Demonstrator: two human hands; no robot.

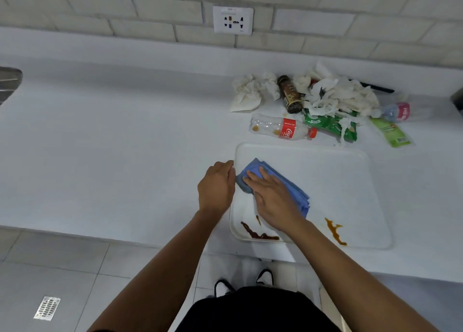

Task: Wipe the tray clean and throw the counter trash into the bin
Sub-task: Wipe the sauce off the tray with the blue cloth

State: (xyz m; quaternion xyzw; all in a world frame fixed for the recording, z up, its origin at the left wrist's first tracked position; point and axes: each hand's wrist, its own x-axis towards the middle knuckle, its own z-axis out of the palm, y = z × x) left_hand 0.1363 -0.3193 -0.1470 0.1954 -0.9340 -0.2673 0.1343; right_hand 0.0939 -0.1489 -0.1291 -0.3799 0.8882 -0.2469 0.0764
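Here, a long white bench [125, 136] holds a flat white plastic tray [338, 181] near its front edge. Behind the tray lies a heap of trash: crumpled white paper tissues [335, 94], green wrappers [328, 125], a clear plastic bottle with a red label [281, 130] and a brown bottle [290, 95]. The right hand [273, 199] presses flat, fingers straight, on a folded blue cloth [293, 189] on the tray. The left hand [216, 186] curls round the tray's left rim. Brown sauce smears [258, 232] mark the tray's front.
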